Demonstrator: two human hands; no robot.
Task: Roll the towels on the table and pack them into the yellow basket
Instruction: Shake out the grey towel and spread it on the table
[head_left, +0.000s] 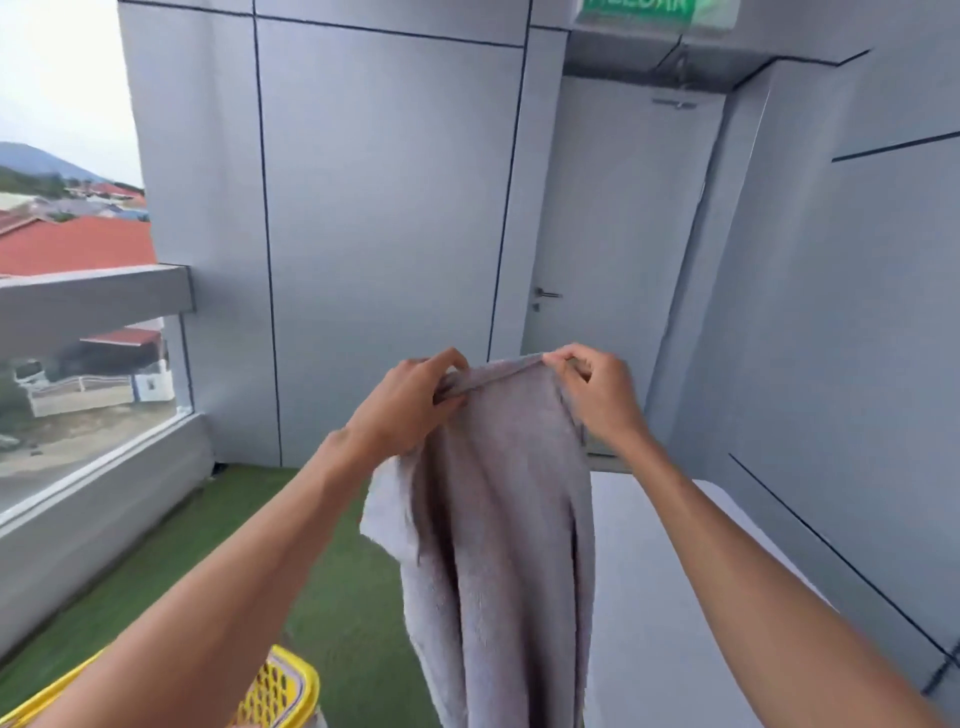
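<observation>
Here, a soft grey terry-cloth towel hangs in the air in front of the person, held up by its top hem. The left hand pinches the hem's left corner between thumb and curled fingers, and the right hand pinches the right corner the same way; the two hands are near each other, so the hem runs short and slightly taut between them. Below the grip the cloth falls in long vertical folds, nubbly and matte, with a loose flap bulging out on the left side under the left wrist. Its lower end runs out of view at the bottom edge.

Behind the towel on the right lies a smooth white table top, flat and plain, with a rounded far corner. At the lower left, under the left forearm, shows a corner of the yellow plastic basket, its wall pierced with rows of small holes and its rim thick and rounded. The ground is short green artificial turf. Smooth grey wall panels with thin dark seams stand beyond, with a pale door bearing a metal lever handle, and a glass balustrade to the left.
</observation>
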